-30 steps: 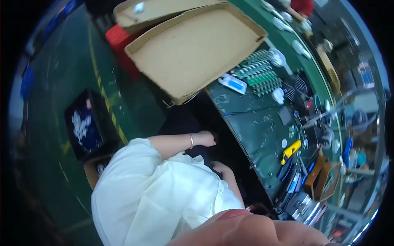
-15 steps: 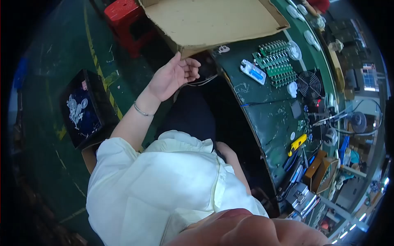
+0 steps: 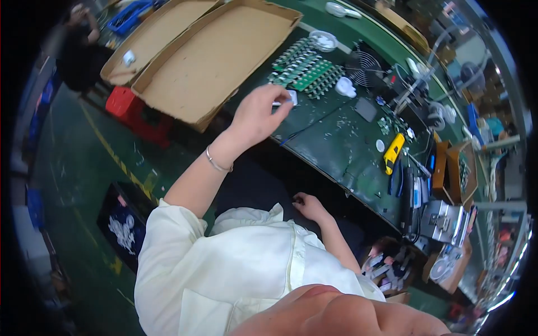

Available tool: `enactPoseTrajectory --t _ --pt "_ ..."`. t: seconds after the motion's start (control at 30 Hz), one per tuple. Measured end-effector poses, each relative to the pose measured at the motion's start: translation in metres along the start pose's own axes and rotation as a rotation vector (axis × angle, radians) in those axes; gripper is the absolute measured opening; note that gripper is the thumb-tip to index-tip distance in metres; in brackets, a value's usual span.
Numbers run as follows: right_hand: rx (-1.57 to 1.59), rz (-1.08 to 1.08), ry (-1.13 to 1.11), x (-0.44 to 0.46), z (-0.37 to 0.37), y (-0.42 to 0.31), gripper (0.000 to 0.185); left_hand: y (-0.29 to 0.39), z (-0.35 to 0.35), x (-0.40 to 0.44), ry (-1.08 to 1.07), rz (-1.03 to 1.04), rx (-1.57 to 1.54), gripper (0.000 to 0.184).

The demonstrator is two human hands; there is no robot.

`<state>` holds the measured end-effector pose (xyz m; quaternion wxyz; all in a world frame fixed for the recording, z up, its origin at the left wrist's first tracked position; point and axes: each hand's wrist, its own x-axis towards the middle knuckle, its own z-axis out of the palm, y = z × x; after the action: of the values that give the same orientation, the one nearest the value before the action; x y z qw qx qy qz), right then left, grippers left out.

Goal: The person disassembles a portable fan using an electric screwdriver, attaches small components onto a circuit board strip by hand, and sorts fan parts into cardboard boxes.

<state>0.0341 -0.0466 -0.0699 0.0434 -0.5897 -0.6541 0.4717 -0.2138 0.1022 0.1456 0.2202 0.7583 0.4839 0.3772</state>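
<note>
My left hand (image 3: 259,116), with a bracelet on its wrist, is raised over the near edge of the workbench. Its fingers are curved and the thumb stands apart, with nothing visibly held. Behind the fingertips lies a white device (image 3: 293,98), partly hidden; whether they touch it is unclear. Rows of green circuit boards (image 3: 312,77) lie just beyond. Down by my lap, my right hand (image 3: 310,206) is loosely curled, with its fingers slightly apart and nothing seen in it.
Shallow cardboard trays (image 3: 210,59) sit left of the workbench (image 3: 314,151), above a red stool (image 3: 124,105). The bench bears a fan (image 3: 364,68), a yellow tool (image 3: 394,153) and pliers. A black bin (image 3: 120,227) stands on the floor. Another person (image 3: 78,53) is at upper left.
My left hand has moved from beside the cardboard tray to the white device, turning its back to the camera. The view has shifted, and more of my right hand shows.
</note>
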Motion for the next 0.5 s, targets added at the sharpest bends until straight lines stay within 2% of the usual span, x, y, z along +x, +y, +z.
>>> enactPoseTrajectory --t 0.07,0.1,0.23,0.33,0.4,0.43,0.47,0.5 --pt "0.052 -0.007 0.032 -0.012 -0.002 -0.006 0.032 0.012 0.004 0.021 0.068 0.036 0.300 0.024" --pt "0.048 -0.053 0.049 -0.017 -0.003 -0.006 0.031 0.012 0.008 0.028 0.066 -0.056 0.480 0.027" --pt "0.116 -0.141 0.106 -0.049 -0.014 -0.011 0.032 -0.007 0.025 0.064 0.135 -0.020 0.529 0.032" --pt "0.170 -0.105 0.057 -0.079 -0.035 -0.027 0.033 -0.014 0.037 0.079 -0.050 -0.120 0.677 0.033" --pt "0.171 -0.146 0.036 -0.097 -0.049 -0.031 0.034 -0.021 0.040 0.083 -0.109 -0.172 0.643 0.034" --pt "0.142 -0.170 0.003 -0.107 -0.061 -0.035 0.036 -0.024 0.041 0.084 -0.106 -0.182 0.640 0.035" --pt "0.161 -0.146 0.039 -0.117 -0.074 -0.040 0.036 -0.035 0.044 0.084 -0.035 -0.172 0.621 0.027" --pt "0.139 -0.221 0.003 -0.127 -0.087 -0.044 0.037 -0.046 0.043 0.085 -0.006 -0.140 0.572 0.026"
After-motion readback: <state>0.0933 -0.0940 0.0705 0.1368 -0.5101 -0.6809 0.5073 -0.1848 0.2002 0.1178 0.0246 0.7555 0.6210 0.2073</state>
